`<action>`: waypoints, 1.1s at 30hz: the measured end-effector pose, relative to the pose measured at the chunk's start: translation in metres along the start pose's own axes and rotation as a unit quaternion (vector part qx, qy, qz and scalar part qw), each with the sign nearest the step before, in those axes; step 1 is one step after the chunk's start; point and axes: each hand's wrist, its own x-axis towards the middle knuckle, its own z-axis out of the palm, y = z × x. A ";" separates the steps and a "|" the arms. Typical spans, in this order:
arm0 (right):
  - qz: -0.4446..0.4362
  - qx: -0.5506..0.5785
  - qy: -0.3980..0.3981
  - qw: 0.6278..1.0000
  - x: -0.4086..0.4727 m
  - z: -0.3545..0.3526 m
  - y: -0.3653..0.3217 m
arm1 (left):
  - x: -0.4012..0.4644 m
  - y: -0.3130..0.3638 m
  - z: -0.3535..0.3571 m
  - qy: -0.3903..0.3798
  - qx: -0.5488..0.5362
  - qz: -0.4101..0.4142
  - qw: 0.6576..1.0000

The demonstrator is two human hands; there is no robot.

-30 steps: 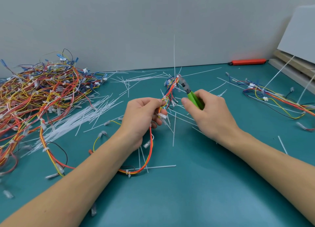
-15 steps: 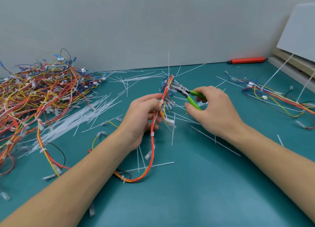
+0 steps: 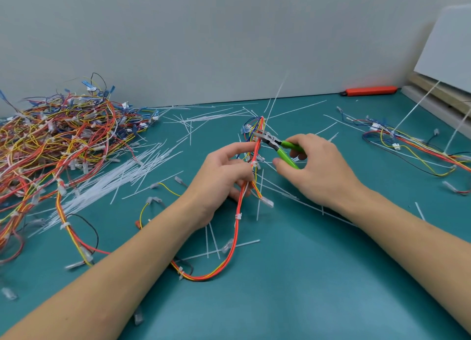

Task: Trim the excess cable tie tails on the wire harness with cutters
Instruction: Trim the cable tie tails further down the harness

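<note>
A teal surface (image 3: 293, 301) is carrying everything, running back to a pale grey wall (image 3: 204, 33). No box, tray or bin is showing; all the things are lying loose on the surface.

Taking the wire harness (image 3: 238, 219) at the centre as the landmark: far to its left a large pile of harnesses (image 3: 56, 145) is sprawling in red, yellow, orange and blue. Between that pile and the harness a sheaf of white cable ties (image 3: 114, 176) is lying flat, with cut tails scattered around it. Well to the right of the harness another loose harness (image 3: 413, 148) is lying, and behind it, against the wall, an orange tool (image 3: 369, 90) is resting.

The harness itself is looping on the surface and rising upright in the left hand (image 3: 224, 179), whose grip is pinching the wires just below a white tie. The right hand (image 3: 318, 171), just right of the harness, is grasping the green handles of the cutters (image 3: 277, 144); their jaws are standing slightly parted at the upper part of the harness, beside a long tie tail (image 3: 276, 94) sticking upward.
</note>
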 end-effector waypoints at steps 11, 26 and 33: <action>-0.044 0.028 -0.020 0.998 -0.003 -0.005 -0.009 | 0.003 -0.003 -0.003 0.058 -0.091 -0.005 0.994; -0.084 0.035 -0.047 0.995 -0.007 0.001 -0.010 | 0.004 0.000 -0.008 0.015 -0.163 -0.076 0.983; -0.094 0.037 -0.046 0.994 -0.007 -0.001 -0.011 | 0.004 0.000 -0.007 0.001 -0.168 -0.079 0.983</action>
